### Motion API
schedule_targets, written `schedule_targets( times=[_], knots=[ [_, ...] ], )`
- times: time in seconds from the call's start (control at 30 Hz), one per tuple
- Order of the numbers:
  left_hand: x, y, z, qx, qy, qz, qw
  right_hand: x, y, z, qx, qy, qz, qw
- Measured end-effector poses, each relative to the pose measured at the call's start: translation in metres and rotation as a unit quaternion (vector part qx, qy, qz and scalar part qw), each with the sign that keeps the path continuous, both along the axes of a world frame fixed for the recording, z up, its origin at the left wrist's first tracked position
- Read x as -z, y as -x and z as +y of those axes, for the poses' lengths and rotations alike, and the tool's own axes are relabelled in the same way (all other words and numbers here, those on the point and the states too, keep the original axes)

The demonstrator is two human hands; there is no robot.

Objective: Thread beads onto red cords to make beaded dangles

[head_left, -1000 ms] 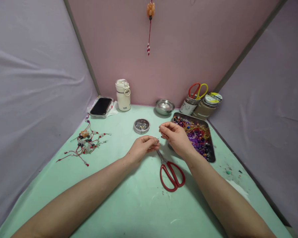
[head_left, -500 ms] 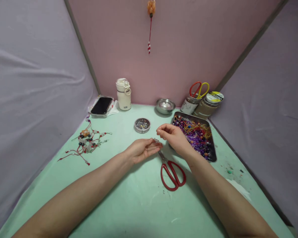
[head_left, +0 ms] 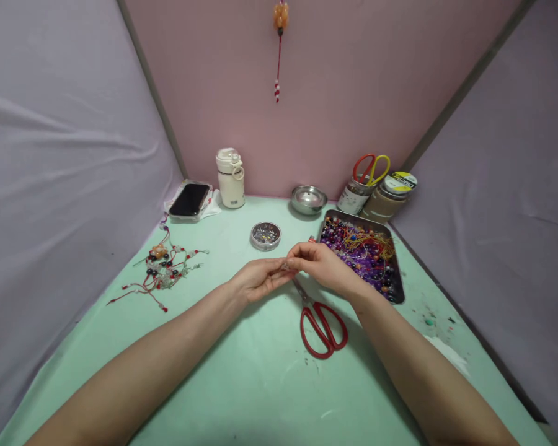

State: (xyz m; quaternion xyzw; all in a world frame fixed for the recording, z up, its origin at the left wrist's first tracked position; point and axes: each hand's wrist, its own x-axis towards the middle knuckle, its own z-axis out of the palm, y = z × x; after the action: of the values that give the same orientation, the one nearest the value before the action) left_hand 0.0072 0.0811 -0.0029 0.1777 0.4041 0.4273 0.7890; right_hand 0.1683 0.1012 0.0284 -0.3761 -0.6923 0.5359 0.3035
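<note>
Near the table's middle, my left hand point(head_left: 263, 279) is turned partly palm up, its thumb and forefinger closed on a small cluster of clear beads point(head_left: 285, 266). My right hand point(head_left: 318, 263) meets it there, thumb and forefinger pinched together against the beads; whatever thin thing they may hold is too small to make out. Just below the hands lie red-handled scissors point(head_left: 323, 328), their blade tips hidden under the fingers. A round clear case point(head_left: 265, 236) with small shiny pieces sits beyond my left hand. To the right is a dark tray point(head_left: 397, 272) of purple, black and orange beads and cords.
Strung bead ornaments point(head_left: 160, 269) with red cords lie at left. Along the back stand a phone point(head_left: 190, 200), a cream bottle point(head_left: 231, 179), a metal bowl point(head_left: 309, 200), a jar point(head_left: 352, 198) with red and yellow scissor handles, and a lidded jar point(head_left: 385, 201). A beaded pendant point(head_left: 280, 18) hangs above.
My right hand has come down and left, from apart to touching the beads at my left fingertips. My left hand has turned its palm upward, fingers stretched more.
</note>
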Motion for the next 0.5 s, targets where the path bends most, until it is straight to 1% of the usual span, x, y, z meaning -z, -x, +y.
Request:
schedule_targets(
  times=[0.1,0.17,0.27,0.37,0.43,0.5],
  knots=[
    [0.0,0.003,0.001,0.012,-0.004,0.01,1.0,0.002,-0.001,0.002,0.001,-0.009,-0.013,1.0],
    [0.0,0.005,-0.001,0.017,0.0,0.021,1.0,0.005,0.0,0.002,0.017,-0.016,-0.015,1.0],
    [0.0,0.007,-0.009,0.014,0.002,0.033,0.999,0.014,0.001,-0.002,0.045,-0.005,-0.007,0.999],
    [0.003,0.005,-0.02,-0.002,0.006,0.031,1.0,0.024,-0.001,-0.015,0.098,-0.011,-0.01,0.995],
    [0.006,0.002,-0.027,-0.012,0.006,0.023,1.0,0.028,-0.002,-0.028,0.135,-0.035,-0.02,0.99],
    [0.008,0.0,-0.034,-0.012,0.008,0.018,1.0,0.031,-0.004,-0.04,0.155,-0.07,-0.039,0.985]
  ],
)
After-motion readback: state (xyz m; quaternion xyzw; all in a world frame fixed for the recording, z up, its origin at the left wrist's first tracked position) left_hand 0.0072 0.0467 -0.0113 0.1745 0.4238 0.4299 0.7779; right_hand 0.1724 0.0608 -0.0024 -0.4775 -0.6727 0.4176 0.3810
